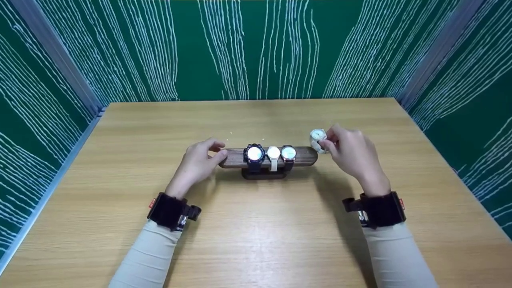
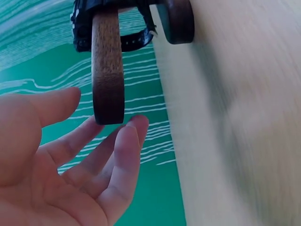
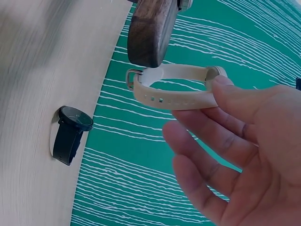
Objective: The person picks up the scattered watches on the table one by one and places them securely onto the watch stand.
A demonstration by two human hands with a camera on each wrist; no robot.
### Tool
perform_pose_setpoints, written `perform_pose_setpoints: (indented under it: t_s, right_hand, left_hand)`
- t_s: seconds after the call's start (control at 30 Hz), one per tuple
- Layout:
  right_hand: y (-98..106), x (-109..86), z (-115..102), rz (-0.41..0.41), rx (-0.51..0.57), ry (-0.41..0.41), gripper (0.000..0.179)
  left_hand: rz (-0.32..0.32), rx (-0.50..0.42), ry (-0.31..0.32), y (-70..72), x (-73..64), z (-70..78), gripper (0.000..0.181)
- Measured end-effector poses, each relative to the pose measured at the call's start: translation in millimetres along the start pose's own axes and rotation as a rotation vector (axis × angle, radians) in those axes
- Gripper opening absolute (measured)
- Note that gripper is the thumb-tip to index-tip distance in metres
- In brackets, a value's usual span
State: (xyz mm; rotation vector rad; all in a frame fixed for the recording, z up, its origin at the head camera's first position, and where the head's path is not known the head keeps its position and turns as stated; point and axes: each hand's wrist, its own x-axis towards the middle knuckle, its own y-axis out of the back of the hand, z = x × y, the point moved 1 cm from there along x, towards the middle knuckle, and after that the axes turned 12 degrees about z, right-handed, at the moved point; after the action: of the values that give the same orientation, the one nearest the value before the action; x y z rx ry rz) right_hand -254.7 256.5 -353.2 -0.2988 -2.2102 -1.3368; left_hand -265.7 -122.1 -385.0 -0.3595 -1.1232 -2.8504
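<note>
A dark wooden watch stand, a rounded bar on a low base, stands mid-table. On its bar sit a chunky black watch, a small watch with a white strap and a dark-strapped watch. My left hand is at the bar's left end; in the left wrist view its relaxed fingers surround the tip, with the thumb apart from the wood. Between thumb and forefinger, my right hand pinches a white watch by its case side. Its buckled strap loop hangs close by the bar's right end.
Another black watch rests on the wooden tabletop beneath the right hand in the right wrist view; the head view hides it. Green panels with white wavy lines border the table at the back and sides.
</note>
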Motion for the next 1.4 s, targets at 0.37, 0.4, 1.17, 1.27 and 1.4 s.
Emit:
perform_pose_setpoints:
  t_s: [0.37,0.4,1.17,1.27,1.4]
  right_hand:
    - [-2.2,-0.3,-1.2,-0.076,-0.003,-0.004,0.018]
    - [-2.8,-0.3,-1.3,-0.083,-0.001,-0.003,0.018]
    - [-10.6,-3.9,-1.2,-0.281,-0.002,-0.088,0.019]
    - [-10.6,-4.7,-1.6,-0.297,-0.006,-0.103,0.02]
    - [-10.8,-4.6,-2.8,-0.314,-0.014,-0.112,0.021]
  left_hand:
    - [-0.044,-0.074,0.057,-4.4,-0.2,-1.1,0.039]
    - [-0.047,-0.08,0.058,-5.0,-0.3,-1.3,0.038]
    - [-0.066,-0.121,0.091,-9.4,-2.4,-2.6,0.035]
    - [-0.068,-0.114,0.089,-9.9,-2.4,-2.5,0.035]
    - [-0.062,-0.115,0.084,-10.1,-1.3,-3.2,0.034]
